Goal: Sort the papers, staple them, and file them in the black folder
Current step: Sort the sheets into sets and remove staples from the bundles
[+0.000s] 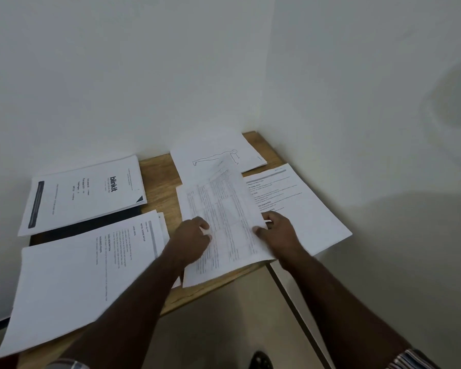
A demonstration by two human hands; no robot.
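Both my hands hold a sheet printed with a dense table (pixel 224 209) over the wooden table (pixel 160 179). My left hand (pixel 194 239) pinches its near left edge, and my right hand (pixel 277 233) grips its right edge. More sheets lie under it. A text page (pixel 298 209) lies to the right, partly over the table edge. A page with a line drawing of a figure (pixel 213 155) lies at the back. On the left, a "blinkit" page (pixel 88 193) rests on the black folder (pixel 91 225), and a large text page (pixel 77 278) lies nearest me. No stapler is in sight.
White walls meet in a corner right behind the table (pixel 261 75). The table's front edge (pixel 205 291) and its dark leg (pixel 290 302) run down to a pale floor. A dark shoe (pixel 261 360) shows at the bottom.
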